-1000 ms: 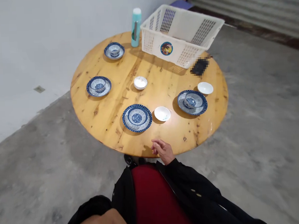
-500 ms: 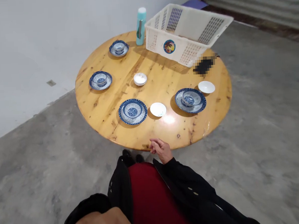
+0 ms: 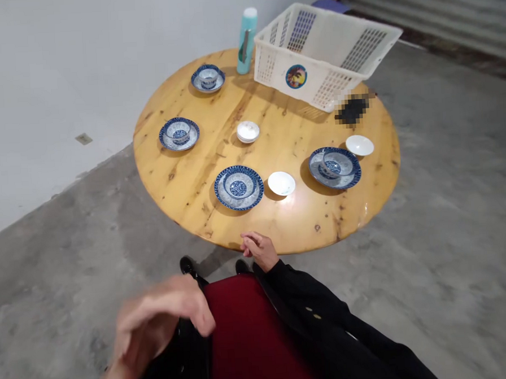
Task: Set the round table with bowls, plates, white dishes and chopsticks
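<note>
My right hand (image 3: pixel 259 250) rests loosely curled at the near edge of the round pine table (image 3: pixel 280 222), touching nothing else. My left hand (image 3: pixel 157 313) hangs blurred and empty over the floor, away from the table. Closest to my right hand lie a blue-and-white plate (image 3: pixel 238 187) and a small white dish (image 3: pixel 281 183). Farther right is a second white dish (image 3: pixel 360 145), beside a blue-patterned plate holding a bowl (image 3: pixel 334 168). Two more such sets (image 3: pixel 179 133) (image 3: pixel 207 78) stand on the left. A stack of white dishes (image 3: pixel 247 131) sits mid-table.
A white plastic basket (image 3: pixel 314 56) stands tilted at the table's far edge, beside a teal bottle (image 3: pixel 245 41). A pixelated dark object (image 3: pixel 352 109) lies by the basket. A white wall (image 3: pixel 60 69) rises left; concrete floor (image 3: pixel 449 202) surrounds the table.
My left hand has risen from the bottom edge and now shows fully, fingers curled. The view has shifted slightly, so the table appears farther right. My right hand remains at the table edge.
</note>
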